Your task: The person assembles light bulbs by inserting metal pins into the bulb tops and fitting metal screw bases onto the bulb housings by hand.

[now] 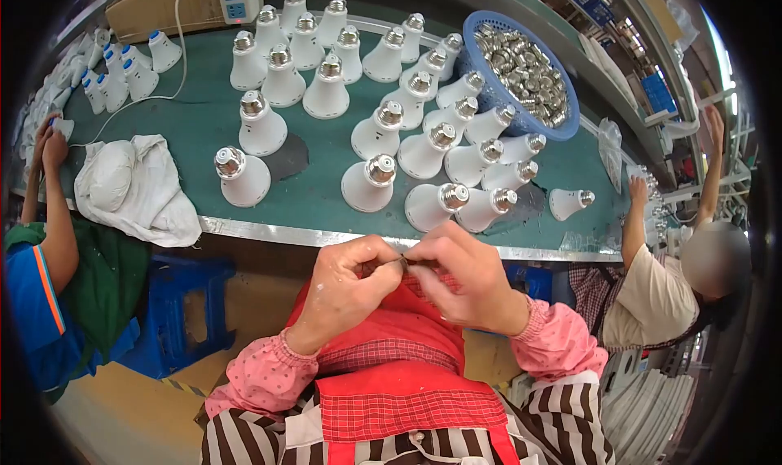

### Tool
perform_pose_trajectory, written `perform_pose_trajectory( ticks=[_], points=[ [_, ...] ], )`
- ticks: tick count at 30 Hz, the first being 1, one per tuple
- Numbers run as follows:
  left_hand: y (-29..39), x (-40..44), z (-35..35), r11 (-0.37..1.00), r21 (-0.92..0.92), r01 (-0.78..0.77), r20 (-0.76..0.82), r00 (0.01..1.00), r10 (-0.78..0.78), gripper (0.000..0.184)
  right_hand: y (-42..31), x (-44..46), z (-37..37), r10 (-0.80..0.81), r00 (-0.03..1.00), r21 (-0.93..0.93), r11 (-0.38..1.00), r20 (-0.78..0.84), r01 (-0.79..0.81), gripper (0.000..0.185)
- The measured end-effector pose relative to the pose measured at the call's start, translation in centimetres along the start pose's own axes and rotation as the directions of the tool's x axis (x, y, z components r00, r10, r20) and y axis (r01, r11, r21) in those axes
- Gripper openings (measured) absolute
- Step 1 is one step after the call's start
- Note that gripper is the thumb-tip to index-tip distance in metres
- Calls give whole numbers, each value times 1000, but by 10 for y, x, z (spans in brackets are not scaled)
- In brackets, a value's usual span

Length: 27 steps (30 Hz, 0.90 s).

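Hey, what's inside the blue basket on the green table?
The blue basket holds a heap of shiny metal caps. Only the uppermost ones show; they cover the basket's bottom and anything buried underneath, so I can't see that.

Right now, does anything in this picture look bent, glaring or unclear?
In the head view, the table's metal edge bows and the corners go black; the upper-right strip light glares white; a blur hides the head of the person at right; the small dark piece between left hand and right hand is too tiny to identify.
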<state>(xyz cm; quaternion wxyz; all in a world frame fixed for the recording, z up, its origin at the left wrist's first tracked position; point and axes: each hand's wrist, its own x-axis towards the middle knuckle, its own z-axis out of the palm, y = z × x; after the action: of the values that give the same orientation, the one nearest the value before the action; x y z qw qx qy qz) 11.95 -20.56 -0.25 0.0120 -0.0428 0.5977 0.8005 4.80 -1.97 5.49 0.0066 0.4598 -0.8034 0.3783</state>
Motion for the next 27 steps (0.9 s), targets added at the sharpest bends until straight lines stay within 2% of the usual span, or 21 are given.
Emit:
perform_pose_trajectory(
  ticks=[1,4,5,8,11,14,17,20,24,27],
  points=[
    [2,1,-4,999,-51,14,20,1000,-13,7,-11,3,-9,175,982,132,974,68,-183,22],
    [10,3,-11,980,-182,74,101,993,-56,8,-4,-3,-2,400,912,499,773,93,-391,17],
    [11,3,-12,972,-215,96,133,989,-68,8,-4,-2,-1,438,889,581,692,135,-429,16],
    [12,4,-15,957,-252,141,194,977,-93,9,-7,2,4,446,881,648,627,158,-433,12],
    [11,3,-18,957,-245,154,202,974,-105,10,-5,2,9,438,889,596,680,137,-427,10],
    [11,2,-19,958,-236,165,187,975,-122,10,1,1,11,298,952,387,872,69,-301,12],
    [9,2,-20,958,-234,163,187,975,-120,11,1,5,12,181,983,280,943,21,-179,17],
    [10,4,-20,955,-235,183,205,969,-135,11,3,8,12,68,998,210,975,6,-68,21],
    [13,6,-20,952,-214,221,226,959,-172,11,7,14,9,-160,986,-24,987,38,161,27],
    [21,7,-20,976,-86,200,196,964,-180,12,0,21,2,-245,964,-148,955,99,258,29]
  ],
)
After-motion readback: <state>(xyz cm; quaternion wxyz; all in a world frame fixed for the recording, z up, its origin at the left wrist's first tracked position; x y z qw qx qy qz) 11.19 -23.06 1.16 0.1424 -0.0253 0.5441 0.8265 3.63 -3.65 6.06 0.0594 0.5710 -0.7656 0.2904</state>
